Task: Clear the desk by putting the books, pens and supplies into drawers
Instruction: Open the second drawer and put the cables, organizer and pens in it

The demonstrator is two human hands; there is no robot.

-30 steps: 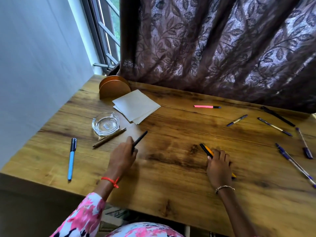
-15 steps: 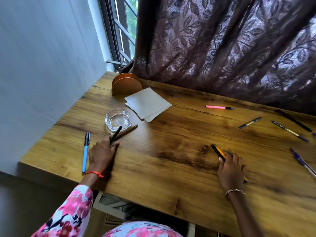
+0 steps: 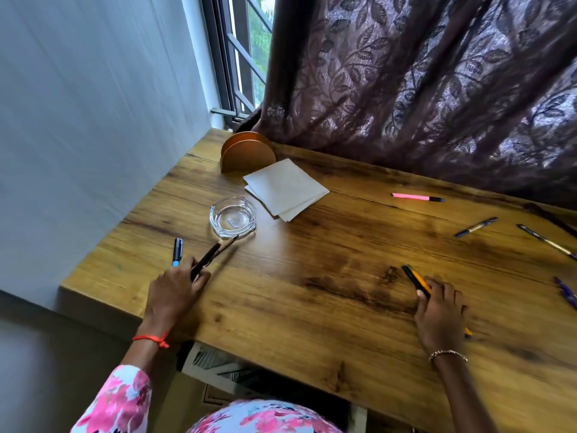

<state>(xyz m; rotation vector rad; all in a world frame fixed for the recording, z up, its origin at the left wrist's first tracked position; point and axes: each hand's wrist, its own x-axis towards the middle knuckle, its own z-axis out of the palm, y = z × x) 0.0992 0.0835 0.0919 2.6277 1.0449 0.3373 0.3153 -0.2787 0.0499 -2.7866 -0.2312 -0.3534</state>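
Head view: a wooden counter (image 3: 312, 295) stands against a pale wall (image 3: 93, 120) and a leaf-patterned curtain (image 3: 437, 89), with a barred window (image 3: 246, 57) at the far left corner. The left hand (image 3: 175, 289), a red thread (image 3: 151, 339) at its wrist, has its fingers curled round a black pen (image 3: 204, 260), which is angled up and away toward a glass ashtray (image 3: 232, 217). A brown pencil (image 3: 228, 245) lies just beyond that pen, its far end at the ashtray's near rim. A blue pen (image 3: 177, 253) with a black cap lies just left of the same hand, its lower part hidden by the fingers. The right hand (image 3: 441, 310) lies over an orange pen (image 3: 416, 281) on the counter. Its fingers are bent across the barrel and the pen's black end projects ahead of them; whether they close round it cannot be told. A stack of paper squares (image 3: 285, 189) rests beside a copper holder (image 3: 248, 151). Loose on the far and right side lie a pink pen (image 3: 416, 197), a blue-and-gold pen (image 3: 476, 227), a dark pen (image 3: 546, 242) and, at the frame edge, a purple pen (image 3: 566, 292).
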